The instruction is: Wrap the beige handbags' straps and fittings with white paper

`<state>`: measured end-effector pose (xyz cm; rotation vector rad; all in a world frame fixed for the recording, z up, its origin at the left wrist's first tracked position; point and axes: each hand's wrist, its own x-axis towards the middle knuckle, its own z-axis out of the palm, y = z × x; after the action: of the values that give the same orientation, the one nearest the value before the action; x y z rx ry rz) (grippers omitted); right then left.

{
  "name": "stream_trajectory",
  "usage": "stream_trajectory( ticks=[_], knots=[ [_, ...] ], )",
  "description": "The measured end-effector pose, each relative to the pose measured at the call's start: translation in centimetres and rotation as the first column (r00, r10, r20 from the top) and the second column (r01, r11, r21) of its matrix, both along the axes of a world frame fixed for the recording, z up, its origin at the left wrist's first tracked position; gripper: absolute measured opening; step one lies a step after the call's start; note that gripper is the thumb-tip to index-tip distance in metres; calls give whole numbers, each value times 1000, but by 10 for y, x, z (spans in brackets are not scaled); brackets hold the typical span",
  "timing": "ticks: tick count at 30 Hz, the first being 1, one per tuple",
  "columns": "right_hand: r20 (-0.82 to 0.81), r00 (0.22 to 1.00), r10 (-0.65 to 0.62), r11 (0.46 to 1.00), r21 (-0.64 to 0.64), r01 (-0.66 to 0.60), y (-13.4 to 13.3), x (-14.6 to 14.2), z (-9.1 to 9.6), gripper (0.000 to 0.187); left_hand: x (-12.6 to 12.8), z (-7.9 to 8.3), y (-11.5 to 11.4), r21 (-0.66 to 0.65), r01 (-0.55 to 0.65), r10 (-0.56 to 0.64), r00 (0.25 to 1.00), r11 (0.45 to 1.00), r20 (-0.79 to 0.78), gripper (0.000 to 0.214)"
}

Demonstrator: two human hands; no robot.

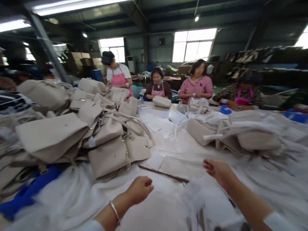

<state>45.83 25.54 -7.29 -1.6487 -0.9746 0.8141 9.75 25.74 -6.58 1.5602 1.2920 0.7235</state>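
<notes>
My left hand (139, 189), with a bracelet at the wrist, hovers over the white sheets (147, 214) on the table. Its fingers are curled in, and nothing shows in them. Further right and forward, my right hand (216, 170) is stretched out above the white layers, fingers loosely bent and slightly apart, holding nothing I can see. Beige handbags (111, 157) with metal fittings lie heaped beyond my left hand. More beige bags (258, 139), partly covered by white wrapping, are piled beyond my right hand. A dark thin strip (164, 174) lies between the hands.
Co-workers sit or stand along the far side, one in a checked shirt (197, 85) and one in a pink apron (119, 78). Blue cloth (32, 191) lies at lower left. White wrapping (216, 199) is bunched beneath my right arm. A single bag (161, 101) lies at the far end.
</notes>
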Motion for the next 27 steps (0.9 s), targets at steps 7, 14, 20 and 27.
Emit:
stream_trajectory(
  ticks=[7,14,20,27],
  knots=[
    [-133,878,460,811,-339,-477,-61,-175,-121,25,-133,-1,36,336,-239,337,902,911,-271,26],
    [463,626,628,753,-159,-638,-97,-214,-180,16,-157,-33,65,417,8,352,521,909,-778,79],
    [519,547,657,704,-162,-691,-100,-208,-193,23,-145,-11,108,374,9,317,512,927,-798,18],
    [433,598,674,719,-198,-667,-107,-211,-182,26,-151,151,148,626,-48,521,605,778,-602,32]
  ],
)
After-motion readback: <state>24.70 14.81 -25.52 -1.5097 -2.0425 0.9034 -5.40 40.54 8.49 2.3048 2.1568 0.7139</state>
